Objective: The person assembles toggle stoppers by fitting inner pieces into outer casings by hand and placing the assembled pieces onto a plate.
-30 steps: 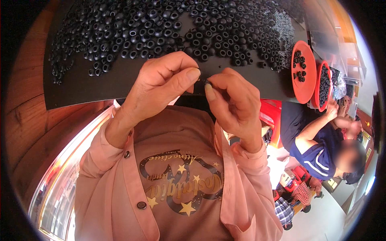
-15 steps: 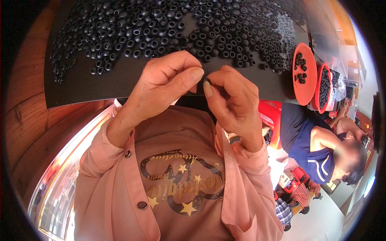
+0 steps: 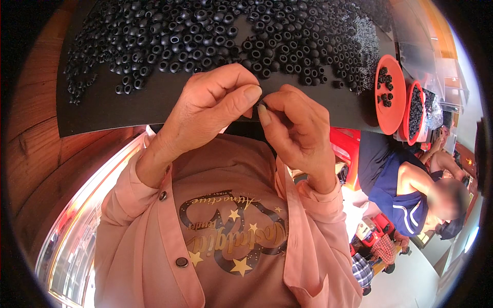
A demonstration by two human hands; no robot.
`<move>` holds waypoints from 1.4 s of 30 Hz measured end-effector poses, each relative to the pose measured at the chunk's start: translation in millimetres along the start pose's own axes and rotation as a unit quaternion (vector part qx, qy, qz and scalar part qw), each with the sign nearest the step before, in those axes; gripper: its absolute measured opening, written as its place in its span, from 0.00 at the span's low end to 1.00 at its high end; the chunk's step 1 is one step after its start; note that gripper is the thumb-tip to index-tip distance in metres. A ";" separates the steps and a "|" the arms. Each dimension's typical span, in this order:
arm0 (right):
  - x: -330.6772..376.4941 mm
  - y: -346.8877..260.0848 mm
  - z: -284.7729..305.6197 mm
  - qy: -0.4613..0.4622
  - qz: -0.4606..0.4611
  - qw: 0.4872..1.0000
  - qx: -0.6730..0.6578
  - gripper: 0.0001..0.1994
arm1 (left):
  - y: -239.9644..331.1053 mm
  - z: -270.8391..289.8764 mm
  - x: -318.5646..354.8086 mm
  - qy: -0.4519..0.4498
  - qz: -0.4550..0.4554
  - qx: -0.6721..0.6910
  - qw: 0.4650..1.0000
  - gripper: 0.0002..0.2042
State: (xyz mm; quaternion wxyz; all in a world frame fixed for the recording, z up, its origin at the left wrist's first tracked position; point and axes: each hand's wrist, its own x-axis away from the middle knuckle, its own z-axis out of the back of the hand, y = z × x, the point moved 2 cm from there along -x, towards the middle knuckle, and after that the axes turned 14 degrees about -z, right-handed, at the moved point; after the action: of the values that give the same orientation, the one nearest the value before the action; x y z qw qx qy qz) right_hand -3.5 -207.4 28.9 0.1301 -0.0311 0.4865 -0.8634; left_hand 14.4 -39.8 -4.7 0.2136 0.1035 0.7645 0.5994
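Observation:
My left hand [image 3: 218,102] is closed in a pinch above the near edge of the black table [image 3: 118,112], thumb against its bent forefinger. What sits between those fingertips is hidden. Right beside it, my right hand [image 3: 300,123] pinches a small black piece [image 3: 261,103] between thumb and forefinger; only a sliver of it shows. The fingertips of both hands nearly meet. Just beyond them spreads a wide layer of black, hollow, ring-shaped pieces [image 3: 177,41], many with their round openings facing up.
A heap of small thin dark bits [image 3: 365,46] lies at the right of the tabletop. An orange-red dish [image 3: 390,115] with several black pieces and a red bowl [image 3: 402,120] of black pieces stand by the right edge. Another person [image 3: 395,187] sits beyond a red stool [image 3: 346,149].
Both hands keep their pinch and place. My right fingertips have shifted very slightly left, and less of the black piece shows between them.

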 end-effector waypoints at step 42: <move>8.5 14.8 -3.7 0.013 -0.003 1.000 -0.026 0.04 | 7.2 -9.1 -0.4 0.014 0.030 0.043 0.999 0.07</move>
State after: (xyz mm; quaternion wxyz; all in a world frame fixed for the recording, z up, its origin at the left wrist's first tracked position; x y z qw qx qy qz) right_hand -9.5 -213.7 13.7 0.1209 -0.0249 0.5102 -0.8511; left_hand 9.9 -46.0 4.0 0.1805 0.1270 0.7892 0.5731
